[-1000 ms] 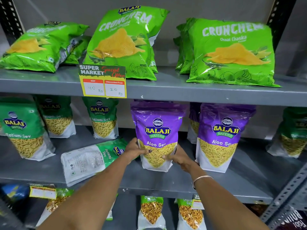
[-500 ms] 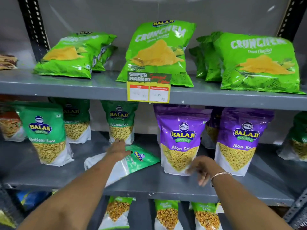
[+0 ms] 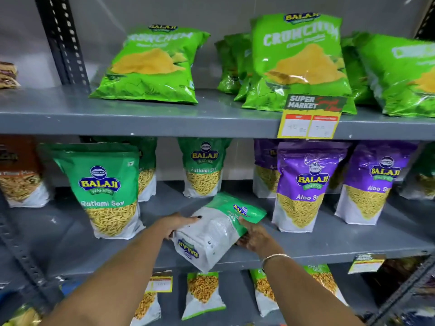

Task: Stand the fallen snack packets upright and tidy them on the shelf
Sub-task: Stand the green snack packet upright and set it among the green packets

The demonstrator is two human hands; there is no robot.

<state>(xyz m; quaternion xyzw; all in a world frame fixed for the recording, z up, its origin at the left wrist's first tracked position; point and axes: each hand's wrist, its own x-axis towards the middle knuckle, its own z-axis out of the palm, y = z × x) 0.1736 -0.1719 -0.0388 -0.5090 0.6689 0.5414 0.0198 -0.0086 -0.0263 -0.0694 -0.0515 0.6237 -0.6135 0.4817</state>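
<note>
Grey metal shelving (image 3: 164, 123), three tiers in view. Top tier: large green Crunchem bags (image 3: 153, 67) leaning back, a yellow price tag (image 3: 310, 118) clipped to the shelf edge below them. Middle shelf (image 3: 341, 243): green Ratlami Sev pouches standing at left, the nearest one (image 3: 107, 191) upright at the front; purple Aloo Sev pouches (image 3: 306, 187) upright at right. Bottom tier: smaller green-topped packets (image 3: 202, 295), partly hidden by the arms.

Fallen Ratlami Sev packet (image 3: 216, 231) at the front middle of the middle shelf, between the green and purple groups (white back panel facing up, green top pointing away to the right, bottom corner past the shelf lip).

Left hand (image 3: 174, 225) clasps its left edge, fingers over the top. Right hand (image 3: 255, 237) grips the right edge, near the green end; bangle (image 3: 275, 257) on that wrist.
</note>
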